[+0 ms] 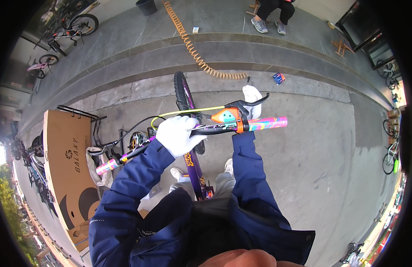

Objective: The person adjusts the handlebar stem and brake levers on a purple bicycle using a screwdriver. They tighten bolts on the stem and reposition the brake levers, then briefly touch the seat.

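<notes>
White-gloved left hand (177, 133) gripped slanting black metal handlebar (215, 129) near centre, apparently steadying it; knobbly black rubber tyre (179, 89) stood at twelve o'clock. White-gloved right hand (252, 110), at two o'clock, sat behind curved black brake lever (260, 101); finger closure could not be told.

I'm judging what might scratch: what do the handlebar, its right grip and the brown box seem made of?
Handlebar: probably metal, painted black, judging by its smooth sheen. Right grip: rubber or plastic, bright swirled finish; I can't tell which. Brown box: apparently cardboard, matte, from its flat printed face.
</notes>
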